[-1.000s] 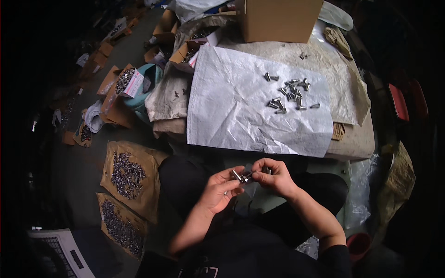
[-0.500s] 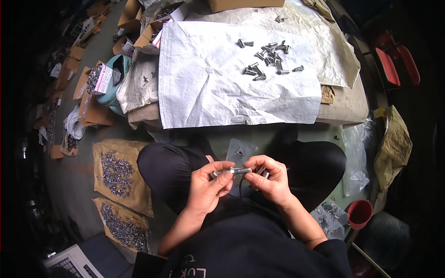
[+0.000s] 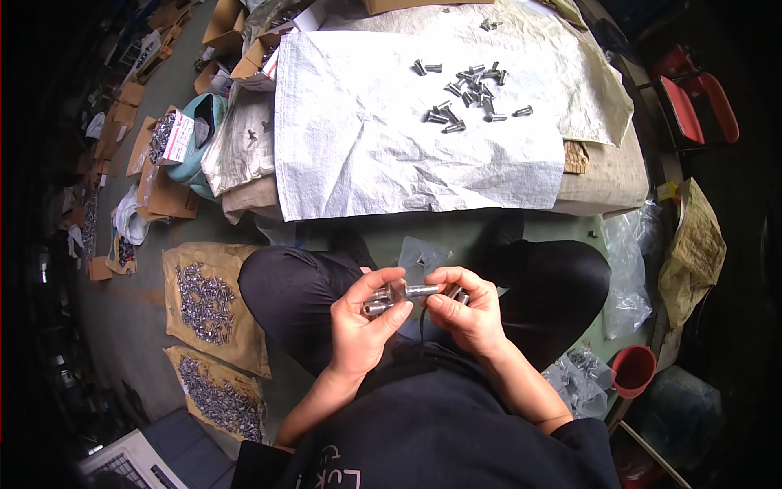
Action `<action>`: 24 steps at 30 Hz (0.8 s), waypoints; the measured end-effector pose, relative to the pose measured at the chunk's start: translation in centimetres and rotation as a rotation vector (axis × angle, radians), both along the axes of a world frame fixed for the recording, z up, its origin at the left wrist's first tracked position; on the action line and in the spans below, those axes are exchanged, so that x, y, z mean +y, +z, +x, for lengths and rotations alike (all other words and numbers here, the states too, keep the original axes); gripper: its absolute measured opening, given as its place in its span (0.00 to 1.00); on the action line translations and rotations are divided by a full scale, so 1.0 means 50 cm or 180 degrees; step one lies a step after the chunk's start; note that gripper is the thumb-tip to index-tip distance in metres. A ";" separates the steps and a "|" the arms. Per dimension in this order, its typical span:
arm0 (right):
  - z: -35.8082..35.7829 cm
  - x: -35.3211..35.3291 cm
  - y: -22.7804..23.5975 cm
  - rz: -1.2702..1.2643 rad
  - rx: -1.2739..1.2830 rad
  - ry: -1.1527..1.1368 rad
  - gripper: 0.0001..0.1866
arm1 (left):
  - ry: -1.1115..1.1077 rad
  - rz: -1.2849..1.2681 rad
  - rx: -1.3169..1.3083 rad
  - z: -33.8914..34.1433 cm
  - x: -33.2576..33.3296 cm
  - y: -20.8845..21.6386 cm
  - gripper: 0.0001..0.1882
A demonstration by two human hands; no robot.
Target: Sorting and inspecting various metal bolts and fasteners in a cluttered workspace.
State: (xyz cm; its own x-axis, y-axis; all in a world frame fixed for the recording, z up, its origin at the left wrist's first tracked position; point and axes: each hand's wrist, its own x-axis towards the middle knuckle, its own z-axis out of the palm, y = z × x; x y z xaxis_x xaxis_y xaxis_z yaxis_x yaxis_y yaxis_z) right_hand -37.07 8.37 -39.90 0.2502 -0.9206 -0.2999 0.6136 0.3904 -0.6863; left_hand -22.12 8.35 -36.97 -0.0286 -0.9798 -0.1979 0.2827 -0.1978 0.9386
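Note:
Above my lap, both hands are closed on shiny metal bolts. A bolt (image 3: 422,290) lies crosswise between them, its thicker end in the fingers of my left hand (image 3: 358,326) and its other end at the fingertips of my right hand (image 3: 475,316). Another bolt (image 3: 375,309) sticks out of my left hand below the first. In the curled fingers of my right hand sit more bolts (image 3: 461,297), partly hidden. Beyond my knees, a loose group of similar bolts (image 3: 454,127) lies on a white woven sheet (image 3: 350,155).
Brown sacks (image 3: 254,342) with many small metal parts lie on the floor at left. Cardboard boxes (image 3: 224,28) and a teal container (image 3: 189,167) stand farther back. To the right are a red bucket (image 3: 634,371), plastic bags (image 3: 626,281) and a red chair (image 3: 684,118).
Both hands have risen slightly in the picture, and the bolt between them with them. The bolt in my left hand shows more of its end. The view has shifted a little.

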 end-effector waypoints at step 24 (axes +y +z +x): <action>0.006 0.015 0.002 0.0172 -0.0365 -0.0059 0.12 | -0.0259 -0.0533 -0.0913 0.009 -0.004 0.005 0.12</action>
